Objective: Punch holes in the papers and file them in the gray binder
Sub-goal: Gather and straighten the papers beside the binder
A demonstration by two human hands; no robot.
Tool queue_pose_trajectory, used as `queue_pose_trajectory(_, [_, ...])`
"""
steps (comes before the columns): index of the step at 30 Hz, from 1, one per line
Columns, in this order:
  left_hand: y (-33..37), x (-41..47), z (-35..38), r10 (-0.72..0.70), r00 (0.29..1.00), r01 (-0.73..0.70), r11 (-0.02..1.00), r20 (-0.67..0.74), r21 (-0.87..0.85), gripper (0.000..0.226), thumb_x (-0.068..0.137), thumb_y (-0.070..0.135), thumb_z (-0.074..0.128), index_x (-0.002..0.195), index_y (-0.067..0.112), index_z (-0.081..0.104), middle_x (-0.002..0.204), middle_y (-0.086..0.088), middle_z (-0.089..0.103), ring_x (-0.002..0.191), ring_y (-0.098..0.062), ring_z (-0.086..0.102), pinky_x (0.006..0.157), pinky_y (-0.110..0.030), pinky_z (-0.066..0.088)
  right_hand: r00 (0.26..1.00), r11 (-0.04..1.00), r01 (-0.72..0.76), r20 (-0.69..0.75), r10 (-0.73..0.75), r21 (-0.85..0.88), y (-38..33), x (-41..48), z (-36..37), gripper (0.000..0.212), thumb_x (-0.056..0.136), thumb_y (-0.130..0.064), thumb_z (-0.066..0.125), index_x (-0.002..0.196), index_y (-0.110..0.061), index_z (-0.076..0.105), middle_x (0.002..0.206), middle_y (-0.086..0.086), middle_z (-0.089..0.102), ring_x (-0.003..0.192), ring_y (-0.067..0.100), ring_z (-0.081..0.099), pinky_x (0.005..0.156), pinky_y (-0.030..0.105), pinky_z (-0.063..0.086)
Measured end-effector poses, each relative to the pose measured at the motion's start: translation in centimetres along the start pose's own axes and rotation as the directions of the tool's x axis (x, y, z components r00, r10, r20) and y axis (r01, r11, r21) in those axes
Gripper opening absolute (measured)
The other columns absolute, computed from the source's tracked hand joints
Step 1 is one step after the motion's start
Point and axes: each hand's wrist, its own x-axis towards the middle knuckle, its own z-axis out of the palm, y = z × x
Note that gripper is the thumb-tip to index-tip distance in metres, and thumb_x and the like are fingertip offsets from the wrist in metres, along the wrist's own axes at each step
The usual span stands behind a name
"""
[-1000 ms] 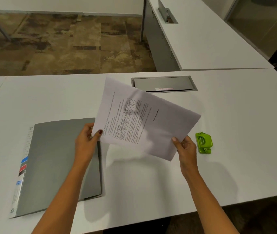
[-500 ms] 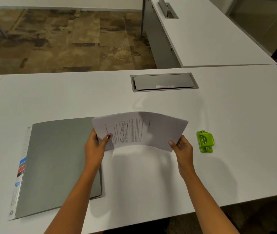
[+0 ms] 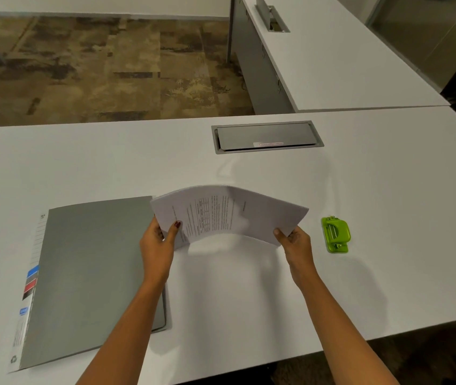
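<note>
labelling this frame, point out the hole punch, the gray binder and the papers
hole punch point(image 3: 336, 234): head view, on its green top lever.
gray binder point(image 3: 96, 273): head view, middle of its closed cover.
papers point(image 3: 221, 215): head view, on the printed top sheet.

Soft overhead light, hands' shadows falling toward the viewer on the white desk point(image 3: 388, 190) — wide-angle bowing at edges.

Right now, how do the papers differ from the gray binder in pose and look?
The papers are held bowed into an arch, the left hand and right hand gripping their ends; the gray binder lies flat and closed on the table, gripped by neither. The papers are white with print; the gray binder is plain gray. Both sit left of the green hole punch.
</note>
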Motion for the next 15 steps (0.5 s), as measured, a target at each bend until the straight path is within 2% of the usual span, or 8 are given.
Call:
queue_pose_trajectory(3, [0.3, 0.1, 0.1, 0.009, 1.000, -0.010, 0.999, -0.029, -0.032, 0.027, 0.091, 0.014, 0.060, 0.118, 0.016, 0.060, 0.103, 0.003, 0.067, 0.092, -0.015, 0.065, 0.078, -0.023, 0.053, 0.998, 1.000, 0.021, -0.054, -0.021, 0.002, -0.3, 0.1, 0.0, 0.033, 0.087, -0.011, 0.063, 0.119, -0.012, 0.059, 0.107, 0.002, 0.066, 0.098, 0.016, 0.063, 0.078, 0.018, 0.049])
queue_pose_trajectory(5, [0.2, 0.0, 0.1, 0.004, 1.000, -0.005, 0.999, -0.031, -0.046, 0.026, 0.091, 0.014, 0.060, 0.116, 0.016, 0.061, 0.103, 0.002, 0.067, 0.092, -0.015, 0.064, 0.077, -0.022, 0.053, 0.998, 1.000, 0.018, -0.066, -0.018, 0.003, -0.2, 0.1, -0.1, 0.031, 0.087, -0.010, 0.063, 0.117, -0.010, 0.059, 0.106, 0.003, 0.066, 0.096, 0.016, 0.063, 0.078, 0.019, 0.048])
queue_pose_trajectory(10, [-0.3, -0.4, 0.3, -0.024, 1.000, 0.024, 1.000, 0.004, -0.010, 0.033, 0.090, 0.014, 0.061, 0.123, 0.011, 0.057, 0.110, -0.002, 0.065, 0.091, -0.011, 0.062, 0.081, -0.026, 0.053, 0.999, 0.998, -0.032, -0.012, 0.031, -0.047, 0.7, 0.0, -0.3, 0.033, 0.088, -0.009, 0.062, 0.120, -0.014, 0.058, 0.111, 0.004, 0.065, 0.102, 0.019, 0.061, 0.083, 0.022, 0.048])
queue_pose_trajectory(12, [-0.4, -0.4, 0.2, -0.015, 1.000, 0.015, 1.000, 0.013, 0.008, 0.034, 0.090, 0.016, 0.061, 0.123, 0.013, 0.057, 0.107, 0.004, 0.066, 0.092, -0.016, 0.063, 0.082, -0.032, 0.055, 1.000, 0.997, -0.025, -0.015, 0.024, -0.073, 0.7, -0.1, -0.4, 0.028, 0.088, -0.012, 0.062, 0.116, -0.017, 0.059, 0.108, 0.003, 0.066, 0.102, 0.020, 0.062, 0.084, 0.024, 0.048])
queue_pose_trajectory(15, [-0.3, -0.3, -0.4, 0.018, 1.000, -0.018, 0.999, 0.014, 0.046, 0.037, 0.089, 0.017, 0.063, 0.125, 0.016, 0.058, 0.102, 0.011, 0.067, 0.091, -0.021, 0.064, 0.081, -0.037, 0.055, 1.000, 0.995, 0.005, 0.000, -0.005, -0.101, 0.4, -0.3, -0.8, 0.024, 0.088, -0.013, 0.062, 0.112, -0.020, 0.061, 0.105, -0.001, 0.068, 0.099, 0.015, 0.064, 0.076, 0.017, 0.052])
